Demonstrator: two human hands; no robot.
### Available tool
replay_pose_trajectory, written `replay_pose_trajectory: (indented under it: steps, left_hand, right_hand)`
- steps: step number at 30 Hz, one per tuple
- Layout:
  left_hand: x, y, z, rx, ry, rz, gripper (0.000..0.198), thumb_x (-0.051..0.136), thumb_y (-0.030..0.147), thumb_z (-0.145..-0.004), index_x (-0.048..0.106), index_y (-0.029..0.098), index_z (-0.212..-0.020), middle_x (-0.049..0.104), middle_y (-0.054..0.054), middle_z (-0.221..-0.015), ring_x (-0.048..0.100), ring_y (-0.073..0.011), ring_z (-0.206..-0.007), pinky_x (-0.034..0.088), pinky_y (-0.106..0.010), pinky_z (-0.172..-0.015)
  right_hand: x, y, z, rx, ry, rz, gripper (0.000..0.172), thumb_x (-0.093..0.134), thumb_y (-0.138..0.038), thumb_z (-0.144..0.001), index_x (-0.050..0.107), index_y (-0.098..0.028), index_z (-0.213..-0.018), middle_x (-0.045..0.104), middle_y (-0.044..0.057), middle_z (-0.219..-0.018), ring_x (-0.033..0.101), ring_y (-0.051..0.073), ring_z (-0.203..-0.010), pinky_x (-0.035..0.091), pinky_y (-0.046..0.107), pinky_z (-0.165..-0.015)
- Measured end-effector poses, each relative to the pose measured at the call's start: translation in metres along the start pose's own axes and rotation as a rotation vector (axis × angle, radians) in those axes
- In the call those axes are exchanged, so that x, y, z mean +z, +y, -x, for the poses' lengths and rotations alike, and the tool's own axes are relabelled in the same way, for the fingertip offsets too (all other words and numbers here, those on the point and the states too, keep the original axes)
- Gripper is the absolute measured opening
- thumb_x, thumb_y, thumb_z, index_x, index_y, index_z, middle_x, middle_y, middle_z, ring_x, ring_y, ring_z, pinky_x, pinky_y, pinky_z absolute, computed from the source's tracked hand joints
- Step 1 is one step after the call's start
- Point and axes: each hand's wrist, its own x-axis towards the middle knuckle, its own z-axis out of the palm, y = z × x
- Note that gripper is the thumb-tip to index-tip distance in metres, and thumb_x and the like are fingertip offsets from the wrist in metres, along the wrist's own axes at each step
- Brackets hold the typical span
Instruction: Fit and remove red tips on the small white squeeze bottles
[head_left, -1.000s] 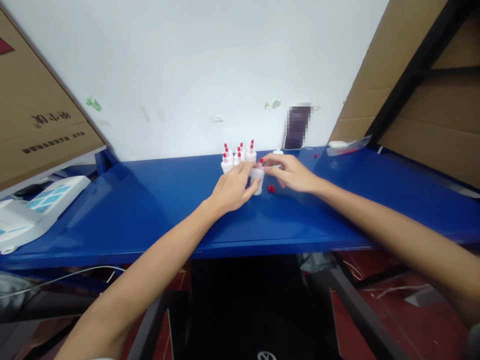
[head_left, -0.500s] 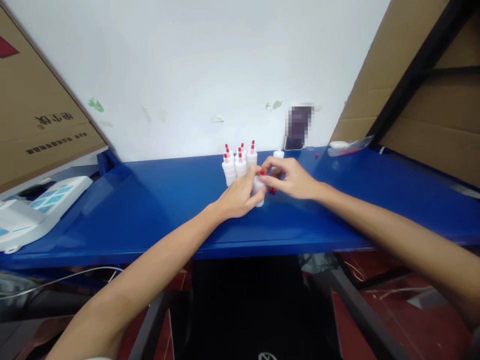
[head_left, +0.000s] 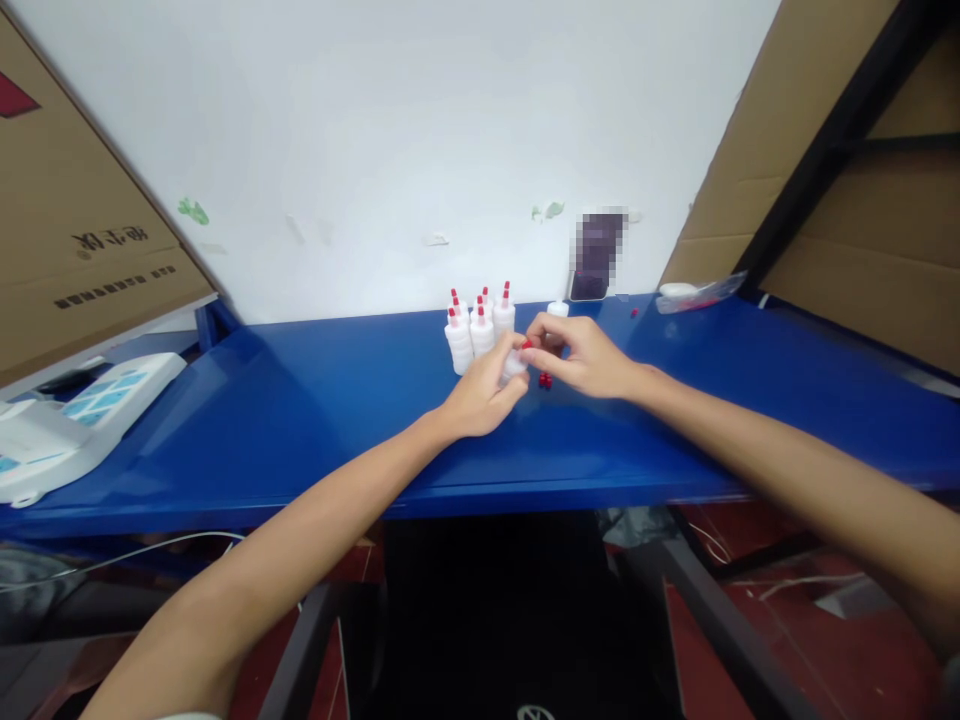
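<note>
On a smooth blue tabletop [head_left: 337,430] against a white wall [head_left: 420,120], a person works with two bare hands close together near the middle. The left hand [head_left: 486,395] is clamped around a small white translucent plastic bottle [head_left: 513,367], thumb on the near side and fingers on the far side. The bottle leans, its top toward the right; whether its base touches the tabletop cannot be told, since the hand covers it. The right hand [head_left: 589,358] pinches a small red cap [head_left: 527,345] at the bottle's top between thumb and index finger; its other fingers are curled and partly hidden.

Just beyond the left hand, to its far left, a tight group of upright white plastic bottles with red pointed tips [head_left: 460,350] stands on the tabletop. Loose small red caps [head_left: 545,381] lie together just below the right hand, on its near side. A plain white cylindrical container [head_left: 557,309] stands behind the right hand, partly covered by it.

Farther right, a flat dark rectangular device [head_left: 589,287], mostly blurred, leans on the wall. A clear plastic bag [head_left: 703,291] lies at the far right, with one small red piece [head_left: 634,312] near it. On the left rests a white appliance with light-blue panels [head_left: 109,395], near a large printed brown cardboard box [head_left: 90,190].
</note>
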Motion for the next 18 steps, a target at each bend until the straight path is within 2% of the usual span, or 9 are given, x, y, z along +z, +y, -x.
replay_pose_trajectory:
  steps: [3, 7, 10, 18]
  left_hand:
    - [-0.0015, 0.0008, -0.0003, -0.032, -0.022, -0.038, 0.019, 0.051, 0.025, -0.093, 0.050, 0.020, -0.111, 0.063, 0.000, -0.089, 0.054, -0.0141, -0.069, 0.046, -0.029, -0.067]
    - [-0.0025, 0.0021, -0.0008, -0.076, -0.022, -0.042, 0.017, 0.054, 0.033, -0.094, 0.052, 0.020, -0.104, 0.060, 0.003, -0.077, 0.050, -0.0127, -0.062, 0.043, -0.027, -0.064]
    - [-0.0035, 0.0019, -0.0019, -0.102, -0.020, -0.035, 0.021, 0.055, 0.038, -0.095, 0.054, 0.019, -0.103, 0.062, 0.001, -0.082, 0.053, -0.0136, -0.067, 0.044, -0.028, -0.066]
    - [-0.0065, -0.0029, -0.0038, -0.091, -0.108, -0.029, 0.027, 0.055, 0.044, -0.097, 0.055, 0.019, -0.107, 0.069, -0.005, -0.101, 0.063, -0.0196, -0.088, 0.050, -0.032, -0.080]
  right_hand:
    - [-0.0015, -0.0002, 0.0003, -0.028, 0.005, 0.047, 0.022, 0.061, -0.039, -0.097, 0.055, -0.021, -0.086, 0.057, -0.005, -0.064, 0.049, 0.011, -0.056, 0.038, 0.027, -0.055]
    - [-0.0030, 0.0002, 0.0003, -0.064, -0.008, 0.096, 0.020, 0.059, -0.037, -0.098, 0.056, -0.021, -0.086, 0.059, -0.004, -0.065, 0.049, 0.012, -0.057, 0.038, 0.027, -0.057]
    - [-0.0039, 0.0007, 0.0000, -0.055, -0.033, 0.117, 0.020, 0.059, -0.036, -0.097, 0.055, -0.021, -0.086, 0.059, -0.004, -0.066, 0.049, 0.012, -0.058, 0.038, 0.027, -0.058]
    - [-0.0080, -0.0003, -0.0018, -0.060, -0.140, 0.142, 0.025, 0.052, -0.037, -0.100, 0.047, -0.022, -0.080, 0.055, -0.003, -0.066, 0.044, 0.012, -0.058, 0.033, 0.029, -0.060]
